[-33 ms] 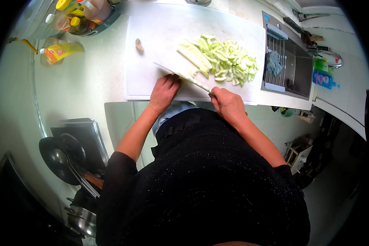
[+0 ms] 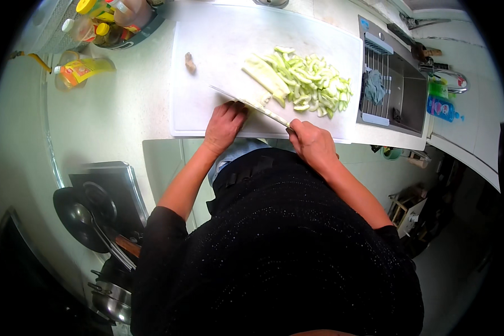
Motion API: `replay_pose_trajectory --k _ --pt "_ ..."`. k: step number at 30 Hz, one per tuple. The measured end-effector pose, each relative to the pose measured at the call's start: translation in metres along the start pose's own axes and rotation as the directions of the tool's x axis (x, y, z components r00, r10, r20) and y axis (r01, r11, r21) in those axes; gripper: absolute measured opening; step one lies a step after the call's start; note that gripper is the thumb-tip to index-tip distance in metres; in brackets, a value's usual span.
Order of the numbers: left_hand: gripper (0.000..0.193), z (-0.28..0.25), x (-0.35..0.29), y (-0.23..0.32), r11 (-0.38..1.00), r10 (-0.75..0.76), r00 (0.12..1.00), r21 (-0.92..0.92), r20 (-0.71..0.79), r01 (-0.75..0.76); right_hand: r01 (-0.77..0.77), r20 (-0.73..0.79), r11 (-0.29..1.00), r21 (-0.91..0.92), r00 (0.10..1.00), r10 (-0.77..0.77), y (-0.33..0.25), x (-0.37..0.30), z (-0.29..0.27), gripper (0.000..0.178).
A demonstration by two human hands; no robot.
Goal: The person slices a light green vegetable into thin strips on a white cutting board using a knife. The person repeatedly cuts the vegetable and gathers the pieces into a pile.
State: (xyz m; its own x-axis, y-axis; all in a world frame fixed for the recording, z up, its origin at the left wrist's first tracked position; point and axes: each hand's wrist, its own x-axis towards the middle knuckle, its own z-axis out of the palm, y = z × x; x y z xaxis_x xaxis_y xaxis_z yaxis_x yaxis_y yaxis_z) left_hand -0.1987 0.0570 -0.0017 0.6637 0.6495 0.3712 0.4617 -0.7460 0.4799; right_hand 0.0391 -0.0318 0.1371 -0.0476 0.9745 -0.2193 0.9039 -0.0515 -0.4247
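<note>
My right hand (image 2: 312, 141) is closed round the handle of a long kitchen knife (image 2: 266, 112), whose blade slants up to the left over the white cutting board (image 2: 213, 33). My left hand (image 2: 225, 124) rests on the board on the near side of the blade, fingers curled down and bunched together. What lies under these fingertips is mostly hidden. Just beyond the blade lie long, pale green vegetable pieces (image 2: 266, 77). To their right spreads a heap of cut green vegetable slices (image 2: 319, 84). A small brown knobby piece, like ginger root (image 2: 190, 63), sits apart at the board's left.
Right of the board is a sink (image 2: 406, 84) with a rack (image 2: 378, 46) and a blue-grey cloth (image 2: 373, 88). A yellow oil bottle (image 2: 84, 73) and a tray of bottles (image 2: 134, 39) stand at the left. A dark wok (image 2: 75, 221) is at lower left.
</note>
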Motion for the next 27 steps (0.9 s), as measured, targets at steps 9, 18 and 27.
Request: replay_pose_trajectory --k 9,18,27 --pt "0.031 0.005 -0.002 -0.003 0.999 -0.049 0.995 -0.013 0.086 0.051 0.005 0.05 0.996 0.088 0.999 -0.009 0.005 0.027 0.041 0.015" --pt "0.034 0.006 -0.006 -0.005 1.0 -0.01 1.0 -0.004 0.02 0.01 0.015 0.053 0.995 0.098 0.998 -0.02 -0.003 0.019 0.003 0.016" --pt "0.026 0.005 -0.005 -0.002 0.999 -0.026 1.0 -0.027 0.018 0.026 0.021 0.018 0.995 0.093 1.0 -0.023 -0.001 0.034 0.049 0.017"
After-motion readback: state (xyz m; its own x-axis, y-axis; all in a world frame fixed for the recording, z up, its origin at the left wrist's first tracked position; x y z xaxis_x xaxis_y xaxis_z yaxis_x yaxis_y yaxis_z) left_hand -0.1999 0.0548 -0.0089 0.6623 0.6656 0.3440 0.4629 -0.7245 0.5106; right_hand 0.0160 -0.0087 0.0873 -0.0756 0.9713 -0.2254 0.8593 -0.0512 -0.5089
